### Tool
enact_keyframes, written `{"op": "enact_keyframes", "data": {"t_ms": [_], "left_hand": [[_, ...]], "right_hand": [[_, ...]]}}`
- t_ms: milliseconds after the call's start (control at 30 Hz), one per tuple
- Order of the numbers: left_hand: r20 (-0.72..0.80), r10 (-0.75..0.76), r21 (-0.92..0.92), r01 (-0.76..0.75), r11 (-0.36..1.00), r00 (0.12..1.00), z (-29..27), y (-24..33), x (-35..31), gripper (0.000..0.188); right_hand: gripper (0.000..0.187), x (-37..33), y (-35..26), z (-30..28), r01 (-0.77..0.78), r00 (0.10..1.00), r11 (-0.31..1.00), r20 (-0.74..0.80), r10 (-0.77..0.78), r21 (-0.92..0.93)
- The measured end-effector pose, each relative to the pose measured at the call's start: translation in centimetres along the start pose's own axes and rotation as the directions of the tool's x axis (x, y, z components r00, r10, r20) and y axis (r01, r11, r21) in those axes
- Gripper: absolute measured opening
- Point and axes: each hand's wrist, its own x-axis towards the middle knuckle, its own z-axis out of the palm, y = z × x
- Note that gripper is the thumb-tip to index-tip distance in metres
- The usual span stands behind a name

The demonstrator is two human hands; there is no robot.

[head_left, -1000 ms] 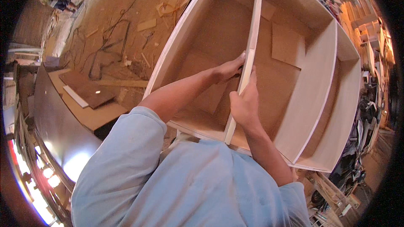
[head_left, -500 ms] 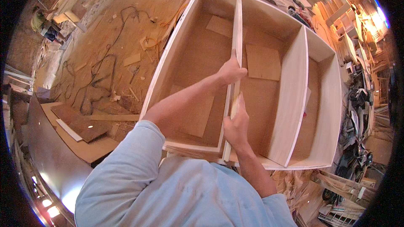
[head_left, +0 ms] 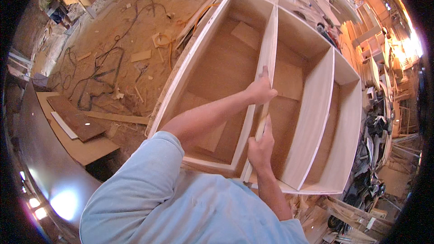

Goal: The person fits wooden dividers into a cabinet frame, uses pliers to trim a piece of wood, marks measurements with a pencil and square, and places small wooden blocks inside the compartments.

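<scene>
A large open wooden cabinet carcass [head_left: 208,162] lies before me, split by dividers into three compartments. Along its left divider [head_left: 270,31] runs a narrow pale wooden strip [head_left: 261,129]. My left hand [head_left: 261,91] is closed around the strip about midway, index finger stretched along it toward the far end. Nearer to my body, my right hand [head_left: 261,151] also grips the strip, its thumb and a finger pointing up its length. Whether the strip is fixed to the divider, I cannot tell. My left forearm crosses over the left compartment.
Thin boards [head_left: 81,124] are stacked at the left beside a dark glossy panel [head_left: 58,153]. Dark cable [head_left: 106,70] and scraps litter the dusty floor. A red and black power tool [head_left: 327,31] sits past the far right edge. Another person [head_left: 54,7] stands far left.
The view has tilted, and the cabinet with both hands appears a little lower and farther right. Both hands keep their grip on the strip.
</scene>
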Motion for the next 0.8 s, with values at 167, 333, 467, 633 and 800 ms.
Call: {"op": "enact_keyframes", "data": {"t_ms": [167,333,467,633,800], "left_hand": [[0.056,-0.02,-0.157,0.029,0.987,0.998,-1.1,-1.6,1.5,0.097],[-0.214,0.083,0.275,-0.021,0.961,0.973,-5.6,-10.5,9.8,0.072],[-0.085,0.108,0.579,-0.039,0.814,0.991,-6.7,-16.2,18.1,0.064],[0.037,0.177,0.783,-0.139,0.607,0.984,-5.5,-17.4,27.1,0.058],[-0.171,0.172,0.441,-0.081,0.894,0.97,-3.7,-17.3,32.4,0.061]], "right_hand": [[0.073,0.0,1.3,-0.7,-0.18,0.984,0.975,0.016,0.18,0.128],[0.064,2.8,2.0,-1.0,-0.253,0.967,0.967,0.028,0.253,-0.009],[0.052,6.9,4.1,-0.6,-0.33,0.94,0.934,0.045,0.339,-0.138],[0.045,6.4,3.7,-1.5,-0.309,0.951,0.945,-0.033,0.307,-0.106],[0.047,7.4,1.8,-1.6,-0.436,0.899,0.899,-0.053,0.434,-0.034]]}}
